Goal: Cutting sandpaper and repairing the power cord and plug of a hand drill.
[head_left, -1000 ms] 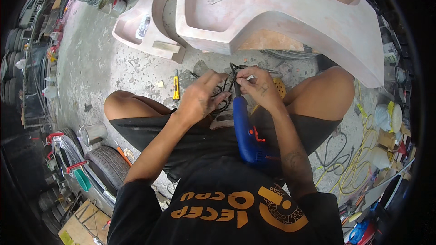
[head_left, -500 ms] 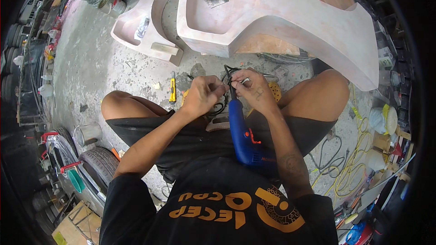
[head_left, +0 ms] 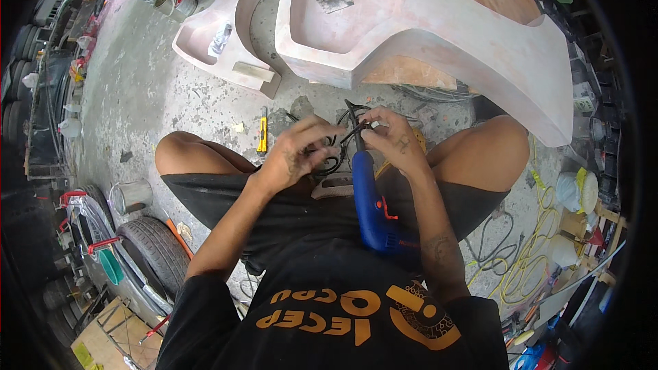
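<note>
In the head view, the blue power tool (head_left: 371, 199) lies along the person's lap, between the two forearms, with its long axis running mostly away from the body. Its cord end points outward and slightly to the left; its bulky end rests against the dark clothing (head_left: 295, 253), and its red trigger (head_left: 387, 211) faces right. The black cord (head_left: 351, 106) rises from that far end, bends over beyond the hands, and more dark loops lie to the left of the tool, partly covered by the fingers.

The right hand (head_left: 397, 142) is the nearer one: it sits just right of the tool's cord end, thumb and fingertips drawn narrow on a dark length of the cord, which slants down and left from the pinch. The left hand (head_left: 296, 154) is on the other side, left of the tool and apart from its body, thumb and fingers parted toward the cord. It is slightly blurred, and whether a fingertip touches a loop I cannot tell.

A yellow utility knife (head_left: 262, 136) lies on the floor (head_left: 171, 116), beyond the left knee, with its length pointing away from the person.
</note>
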A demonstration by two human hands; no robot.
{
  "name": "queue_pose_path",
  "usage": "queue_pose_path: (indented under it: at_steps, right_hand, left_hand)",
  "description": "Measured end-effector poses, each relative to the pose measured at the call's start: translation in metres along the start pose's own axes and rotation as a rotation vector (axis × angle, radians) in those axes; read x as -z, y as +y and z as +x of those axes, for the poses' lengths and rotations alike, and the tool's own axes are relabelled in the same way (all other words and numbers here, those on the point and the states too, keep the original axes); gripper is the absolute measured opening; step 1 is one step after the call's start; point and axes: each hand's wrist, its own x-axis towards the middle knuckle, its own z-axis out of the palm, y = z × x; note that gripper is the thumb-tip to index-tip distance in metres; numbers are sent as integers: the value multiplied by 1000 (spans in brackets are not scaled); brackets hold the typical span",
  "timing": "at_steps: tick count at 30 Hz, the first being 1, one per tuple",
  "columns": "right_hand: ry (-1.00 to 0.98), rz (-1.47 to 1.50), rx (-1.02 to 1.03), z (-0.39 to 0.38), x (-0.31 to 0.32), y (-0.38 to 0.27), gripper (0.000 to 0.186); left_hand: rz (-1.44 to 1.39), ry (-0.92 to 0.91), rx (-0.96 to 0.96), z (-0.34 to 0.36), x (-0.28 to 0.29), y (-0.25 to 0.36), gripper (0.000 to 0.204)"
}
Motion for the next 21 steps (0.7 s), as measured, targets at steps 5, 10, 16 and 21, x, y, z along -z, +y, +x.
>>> queue_pose_path:
  at_steps: [5,10,16,21]
  right_hand:
    - [-28,1,-63,-4,-1,-11,31]
    - [-5,266,-145,-4,-2,-9,34]
    - [97,183,-311,-4,-17,-37,37]
    - [53,101,-127,0,-16,-12,35]
  left_hand:
    - [-3,5,-91,-1,-17,-5,28]
    - [-229,117,161,-4,-27,6,21]
    - [-259,23,236,-13,-21,3,8]
    - [408,217,-177,18,1,-13,16]
